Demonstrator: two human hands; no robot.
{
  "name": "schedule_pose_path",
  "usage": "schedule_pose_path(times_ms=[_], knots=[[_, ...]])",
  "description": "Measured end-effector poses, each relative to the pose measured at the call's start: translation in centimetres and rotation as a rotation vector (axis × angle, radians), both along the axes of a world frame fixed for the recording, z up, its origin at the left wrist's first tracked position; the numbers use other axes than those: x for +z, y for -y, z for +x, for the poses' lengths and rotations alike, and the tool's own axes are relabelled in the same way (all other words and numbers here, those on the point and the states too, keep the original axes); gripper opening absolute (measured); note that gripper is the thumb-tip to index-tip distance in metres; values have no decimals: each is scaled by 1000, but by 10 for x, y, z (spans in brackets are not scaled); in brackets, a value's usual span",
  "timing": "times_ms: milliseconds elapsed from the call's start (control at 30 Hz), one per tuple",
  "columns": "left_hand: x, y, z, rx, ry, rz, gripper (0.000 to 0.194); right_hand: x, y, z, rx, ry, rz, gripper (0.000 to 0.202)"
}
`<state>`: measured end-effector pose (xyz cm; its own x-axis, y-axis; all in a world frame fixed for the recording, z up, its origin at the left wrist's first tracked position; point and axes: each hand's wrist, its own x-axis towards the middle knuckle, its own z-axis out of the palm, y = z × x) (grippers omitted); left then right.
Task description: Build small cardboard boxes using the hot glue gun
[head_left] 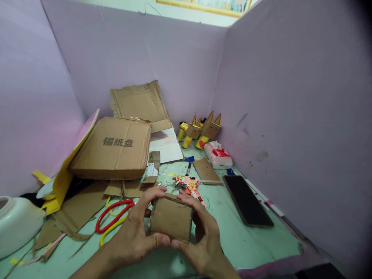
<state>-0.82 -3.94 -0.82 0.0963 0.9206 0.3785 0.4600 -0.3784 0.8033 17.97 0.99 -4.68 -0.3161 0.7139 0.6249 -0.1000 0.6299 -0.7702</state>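
Fingers holding cardboard block, underside unclear

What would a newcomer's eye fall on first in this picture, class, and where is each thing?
Probably the small cardboard piece, held at front center between the left hand and right hand. Next might come the large cardboard box with bold black characters, behind and to the left. At the back, right of center, the cardboard figures with yellow legs and pointed tops stand out too.
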Motion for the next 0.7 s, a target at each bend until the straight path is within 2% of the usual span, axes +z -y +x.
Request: schedule_pose_path(times_ms=[167, 300, 367, 533, 700], knots=[[-2, 2, 3, 12, 32, -15, 67, 4, 0, 0, 0, -4, 6, 65], [-1, 1, 3, 23, 118, -94, 89, -1, -2, 0, 10, 27, -18, 82], [1, 0, 2, 12, 119, -112, 93, -4, -3, -1, 25, 26, -18, 89], [2, -3, -1, 4, -15, -73, 74, -4, -3, 1, 66, 75, 23, 93], [-2, -6, -4, 25, -38, 22, 68, 11, -14, 20, 103, 194, 80, 107]])
